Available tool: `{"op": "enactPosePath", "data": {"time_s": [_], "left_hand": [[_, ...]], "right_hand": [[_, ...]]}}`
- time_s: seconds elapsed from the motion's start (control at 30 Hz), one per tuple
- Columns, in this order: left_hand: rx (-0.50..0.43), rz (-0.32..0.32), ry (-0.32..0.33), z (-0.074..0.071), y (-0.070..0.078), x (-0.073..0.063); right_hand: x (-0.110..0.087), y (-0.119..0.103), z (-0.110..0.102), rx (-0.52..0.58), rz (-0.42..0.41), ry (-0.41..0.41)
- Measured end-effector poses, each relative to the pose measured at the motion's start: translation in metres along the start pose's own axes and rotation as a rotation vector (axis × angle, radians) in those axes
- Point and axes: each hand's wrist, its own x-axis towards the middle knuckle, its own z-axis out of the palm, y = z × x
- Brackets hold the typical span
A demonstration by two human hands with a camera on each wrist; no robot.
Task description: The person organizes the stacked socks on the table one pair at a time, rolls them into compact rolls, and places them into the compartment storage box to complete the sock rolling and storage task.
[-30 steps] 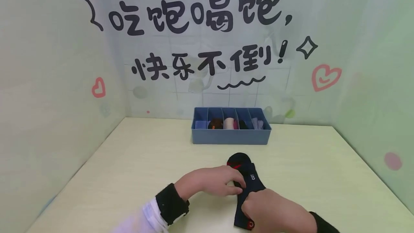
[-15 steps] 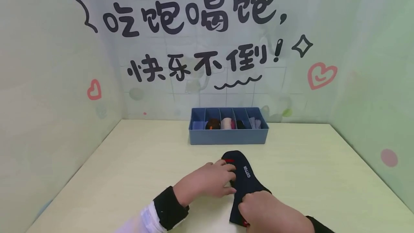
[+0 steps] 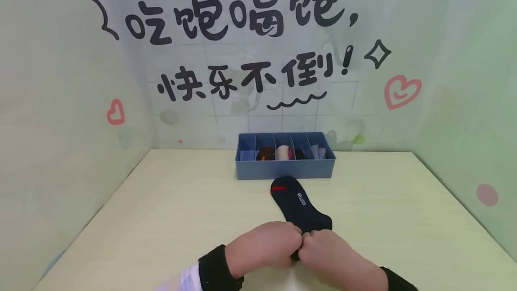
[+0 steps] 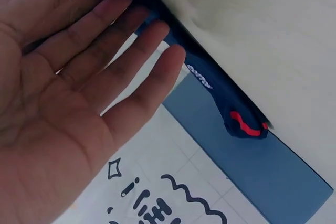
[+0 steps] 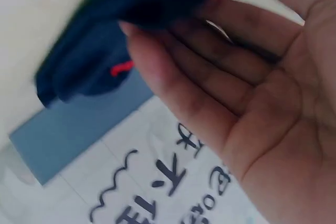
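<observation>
A navy blue sock (image 3: 299,203) with a red stripe and white "COTTON" lettering lies on the table, toe pointing away. My left hand (image 3: 266,242) and right hand (image 3: 333,255) meet side by side at its cuff end, and both pinch it with fingertips and thumb. In the left wrist view, the left hand's fingers (image 4: 142,95) reach to the sock (image 4: 210,72), whose small red mark shows near the thumb. Over in the right wrist view, the right hand's fingers (image 5: 178,87) hold the bunched, blurred sock (image 5: 89,61). The hands cover most of the cuff.
Just beyond the sock's toe stands a blue divided box (image 3: 282,170) with several compartments. A brown bundle (image 3: 265,153), a pale roll (image 3: 283,152) and light purple cloth (image 3: 318,152) sit in it. Behind is a printed backdrop (image 3: 181,125) at the table's far edge.
The sock has shifted away from me toward the box. My left hand has left its middle and come down to the cuff, now beside the right hand.
</observation>
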Motion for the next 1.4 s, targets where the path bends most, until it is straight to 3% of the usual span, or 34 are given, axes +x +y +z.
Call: {"op": "enactPosePath", "data": {"time_s": [0.1,0.13,0.27,0.37,0.43,0.57,0.73,0.8,0.93,1.13,1.23,1.4], "left_hand": [[-0.059,-0.008,-0.031,-0.003,-0.004,0.001],[-0.081,-0.017,-0.044,-0.004,-0.005,0.001],[-0.159,-0.059,-0.086,-0.005,-0.008,0.004],[-0.213,-0.095,-0.091,-0.003,-0.007,0.005],[-0.237,-0.114,-0.082,-0.001,-0.006,0.006],[-0.173,-0.110,-0.054,0.002,-0.005,0.007],[0.024,-0.041,-0.014,0.003,-0.002,0.003],[0.060,-0.031,0.001,0.004,-0.001,0.001],[0.076,-0.024,0.015,0.004,0.001,0.000],[0.038,-0.003,0.033,0.006,-0.001,0.002],[0.023,0.019,0.037,0.005,-0.003,0.002],[-0.010,0.041,0.014,0.006,-0.002,0.002]], "right_hand": [[0.003,0.008,0.001,0.056,-0.006,-0.013],[0.004,0.013,0.000,0.131,0.010,-0.050],[0.007,0.038,-0.001,0.634,0.179,-0.243],[0.007,0.052,0.002,0.879,0.273,-0.269],[0.007,0.055,0.005,0.944,0.286,-0.248],[0.008,0.051,0.007,0.843,0.265,-0.174],[0.008,0.036,0.003,0.480,0.121,-0.108],[0.007,0.030,0.000,0.376,0.082,-0.110],[0.004,0.017,-0.004,0.232,0.053,-0.115],[0.002,0.008,0.001,-0.017,-0.011,0.032],[0.006,0.016,0.004,0.088,-0.009,0.018],[0.008,0.035,0.005,0.585,0.055,-0.118]]}}
